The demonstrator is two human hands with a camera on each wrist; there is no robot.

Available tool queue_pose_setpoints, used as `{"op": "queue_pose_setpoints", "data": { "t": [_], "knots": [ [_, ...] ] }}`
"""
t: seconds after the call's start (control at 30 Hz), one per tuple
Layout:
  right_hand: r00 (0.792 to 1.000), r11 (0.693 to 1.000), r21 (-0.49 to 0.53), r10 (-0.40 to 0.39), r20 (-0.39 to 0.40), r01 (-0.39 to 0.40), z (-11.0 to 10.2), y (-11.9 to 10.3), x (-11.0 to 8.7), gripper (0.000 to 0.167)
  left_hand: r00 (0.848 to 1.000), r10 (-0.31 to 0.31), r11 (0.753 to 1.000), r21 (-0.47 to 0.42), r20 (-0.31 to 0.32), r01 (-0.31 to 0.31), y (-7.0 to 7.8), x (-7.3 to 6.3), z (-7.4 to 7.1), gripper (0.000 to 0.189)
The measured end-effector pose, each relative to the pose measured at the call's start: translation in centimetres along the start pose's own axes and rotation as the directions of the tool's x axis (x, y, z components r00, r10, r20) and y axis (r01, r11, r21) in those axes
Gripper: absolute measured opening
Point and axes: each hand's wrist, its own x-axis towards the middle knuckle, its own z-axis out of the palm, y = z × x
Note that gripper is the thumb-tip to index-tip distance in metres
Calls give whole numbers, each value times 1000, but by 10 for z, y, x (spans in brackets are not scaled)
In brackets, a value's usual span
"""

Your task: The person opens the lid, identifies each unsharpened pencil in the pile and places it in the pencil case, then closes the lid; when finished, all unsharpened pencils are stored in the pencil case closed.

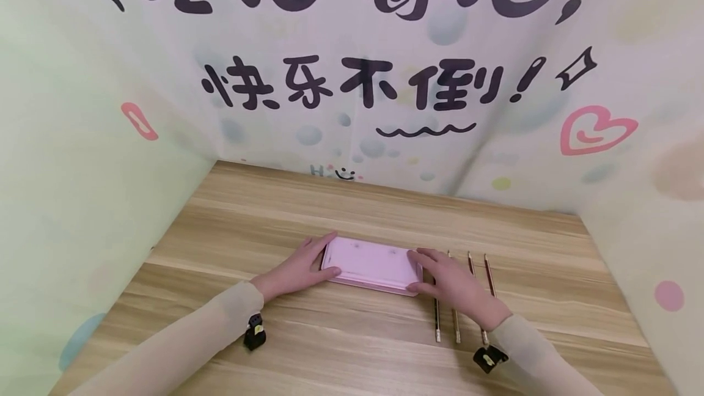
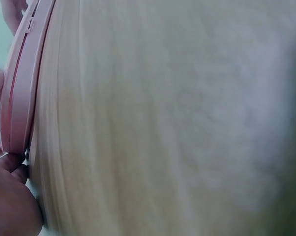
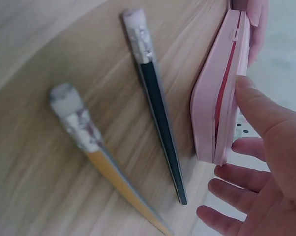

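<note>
A pink pencil case (image 1: 374, 261) lies flat on the table in the head view, its long side toward me. My left hand (image 1: 297, 267) grips its left end, the thumb at the near corner and a finger along the far corner. At the other end my right hand (image 1: 453, 283) holds the case, with the thumb on the near edge of the lid and fingers over the far side. In the right wrist view, the case (image 3: 204, 113) shows a small clasp and a red line along its seam; the right thumb (image 3: 258, 105) touches the lid.
Three eraser-tipped pencils lie side by side right of the case: a black pencil (image 1: 437, 316), a yellow pencil (image 1: 456, 326) and a reddish pencil (image 1: 490, 277). The right forearm partly covers them. A printed curtain (image 1: 352, 121) borders the wooden table (image 1: 341, 347) at the back and sides.
</note>
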Motion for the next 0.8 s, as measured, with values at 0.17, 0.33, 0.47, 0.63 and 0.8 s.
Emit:
{"op": "queue_pose_setpoints", "data": {
  "t": [0.17,0.33,0.47,0.63,0.8],
  "knots": [
    [1000,1000,13,10,29,-11,-4,-1,2,71,1000,2,1000,-9,0,-2,1,0,0,88],
    [1000,1000,13,4,29,-4,-4,-2,1,70,1000,13,1000,-17,-1,-13,1,-1,1,89],
    [1000,1000,10,-2,26,2,-4,-3,0,72,1000,17,999,-29,-4,-17,1,-1,3,89],
    [1000,1000,-1,-14,10,14,-1,-2,-1,75,1000,26,999,-26,-8,-27,1,-1,2,90],
    [1000,1000,-10,-28,-6,28,3,1,-4,73,1000,8,999,-32,7,-8,1,-1,-1,91]
  ]
}}
